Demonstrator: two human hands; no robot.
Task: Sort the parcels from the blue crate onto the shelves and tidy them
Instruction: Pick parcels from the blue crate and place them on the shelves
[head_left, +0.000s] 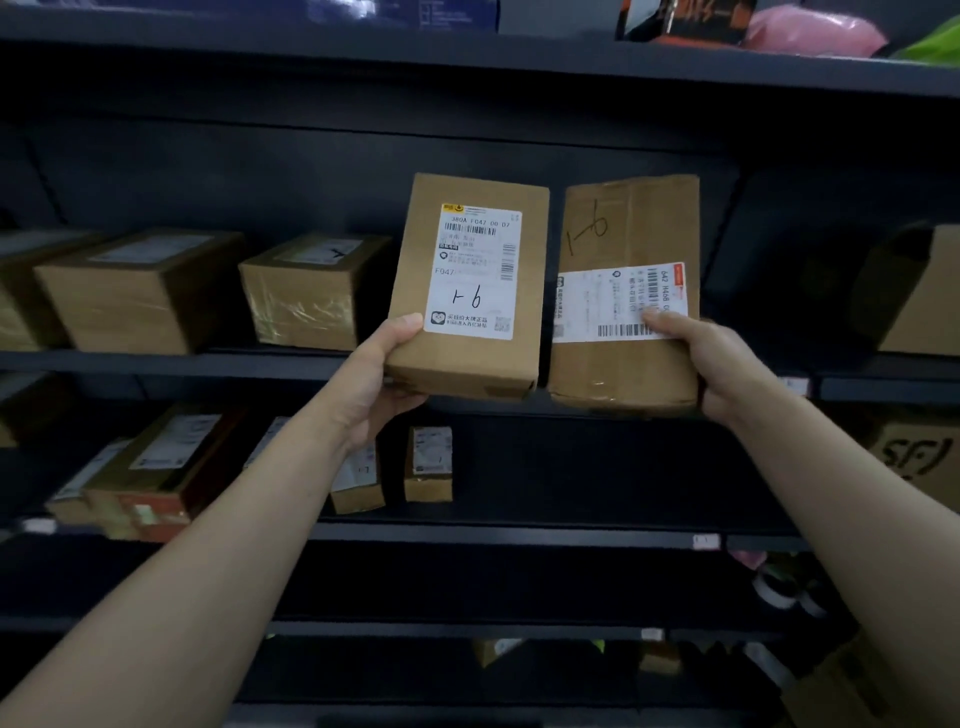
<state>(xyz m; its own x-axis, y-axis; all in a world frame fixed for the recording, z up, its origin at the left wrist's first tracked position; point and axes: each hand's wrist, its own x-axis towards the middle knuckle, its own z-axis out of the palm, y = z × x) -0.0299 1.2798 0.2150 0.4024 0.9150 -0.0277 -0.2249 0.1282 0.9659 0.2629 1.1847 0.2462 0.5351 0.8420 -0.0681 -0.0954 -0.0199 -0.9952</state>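
Observation:
My left hand (382, 374) grips the lower left corner of a brown cardboard parcel (415, 291) with a white label marked "1-6". My right hand (711, 364) grips the lower right corner of a second brown parcel (628, 234), with "1-6" written on its cardboard and a white label across it. I hold both parcels upright side by side, almost touching, in front of the dark shelf (260, 361) at its front edge. The blue crate is out of view.
Several brown boxes (306, 296) sit on the same shelf to the left, another box (919, 296) to the right. The shelf below carries several small parcels (428, 465) and an SF box (919, 457). Pink and green bags (815, 31) lie on the top shelf.

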